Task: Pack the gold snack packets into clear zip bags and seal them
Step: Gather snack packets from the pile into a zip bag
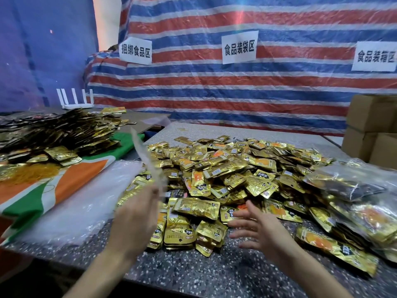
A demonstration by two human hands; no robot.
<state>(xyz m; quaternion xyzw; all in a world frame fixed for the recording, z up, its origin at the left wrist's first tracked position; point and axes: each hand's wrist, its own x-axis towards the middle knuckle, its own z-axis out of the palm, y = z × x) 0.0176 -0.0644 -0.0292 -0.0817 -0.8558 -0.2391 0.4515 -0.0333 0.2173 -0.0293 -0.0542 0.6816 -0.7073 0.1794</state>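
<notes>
Gold foil snack packets (pixel 225 168) are lying heaped on the speckled stone table (pixel 193 274), just ahead of the right hand (pixel 255 229), which is hovering nearer, fingers spread and empty; the left hand (pixel 137 214) is gripping a clear plastic zip bag (pixel 148 160) upright.

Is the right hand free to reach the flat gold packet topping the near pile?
Probably yes. The right hand is open and empty just right of the gold packet, which lies uncovered on top; the left hand holds the clear bag aside.
</notes>
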